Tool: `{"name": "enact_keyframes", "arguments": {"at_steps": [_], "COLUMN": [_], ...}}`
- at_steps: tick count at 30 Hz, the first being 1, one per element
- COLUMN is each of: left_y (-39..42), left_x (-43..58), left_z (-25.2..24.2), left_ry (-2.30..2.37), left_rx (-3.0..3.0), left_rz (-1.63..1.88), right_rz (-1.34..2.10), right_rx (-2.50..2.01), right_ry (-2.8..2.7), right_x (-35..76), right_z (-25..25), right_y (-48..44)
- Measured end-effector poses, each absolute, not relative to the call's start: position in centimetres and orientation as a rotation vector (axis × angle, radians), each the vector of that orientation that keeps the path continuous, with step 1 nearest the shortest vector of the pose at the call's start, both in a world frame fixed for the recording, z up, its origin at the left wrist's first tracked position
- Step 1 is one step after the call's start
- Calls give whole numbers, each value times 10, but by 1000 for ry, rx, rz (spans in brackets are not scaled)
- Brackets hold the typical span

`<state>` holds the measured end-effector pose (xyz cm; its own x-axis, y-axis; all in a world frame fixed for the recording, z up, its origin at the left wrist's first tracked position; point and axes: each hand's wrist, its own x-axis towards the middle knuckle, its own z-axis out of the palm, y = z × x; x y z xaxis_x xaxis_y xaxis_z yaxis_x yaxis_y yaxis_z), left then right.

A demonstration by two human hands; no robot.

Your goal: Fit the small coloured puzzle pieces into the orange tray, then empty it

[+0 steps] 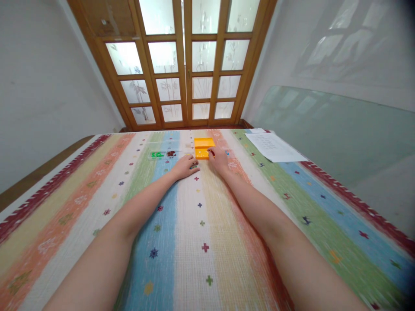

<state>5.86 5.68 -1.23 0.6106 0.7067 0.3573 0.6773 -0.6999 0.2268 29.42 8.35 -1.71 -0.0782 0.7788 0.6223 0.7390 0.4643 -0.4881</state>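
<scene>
An orange-yellow plastic box [201,153] lies with its lid raised at the back on the far part of the table. Small pale spots show inside its base. My right hand [219,160] is at the box's right side, fingertips pinched over the base; what they hold, if anything, is too small to name. Just left of the box, my left hand [185,167] rests low at the cloth, its fingers curled and thumb stretched along a small blue-green thing I cannot make out. Beyond it sit green pieces [157,154] and dark red-brown pieces [171,153] in a clear tray.
A few blue pieces [228,153] lie right of my right hand, seemingly in a clear container. White printed sheets [274,147] lie at the table's right edge. A striped cloth [191,259] covers the table. Wood-framed glass doors [184,77] stand behind it.
</scene>
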Motion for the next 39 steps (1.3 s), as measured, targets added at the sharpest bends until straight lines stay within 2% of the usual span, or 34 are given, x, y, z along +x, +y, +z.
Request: {"name": "enact_keyframes", "arguments": {"at_steps": [9,24,39], "left_y": [53,37,34], "left_x": [64,-15,-14], "left_z": [-9,-4,-5], "left_ry": [1139,1285,1264], "left_rx": [2900,2784,2660], "left_rz": [601,628,688], "right_rz": [129,120,181], "right_rx": [-1309,-1063,-987], "right_ry": [-1907,-2554,-2571], "right_x": [291,259,256], "right_z": [-11,1,1], "right_y": [75,41,43]}}
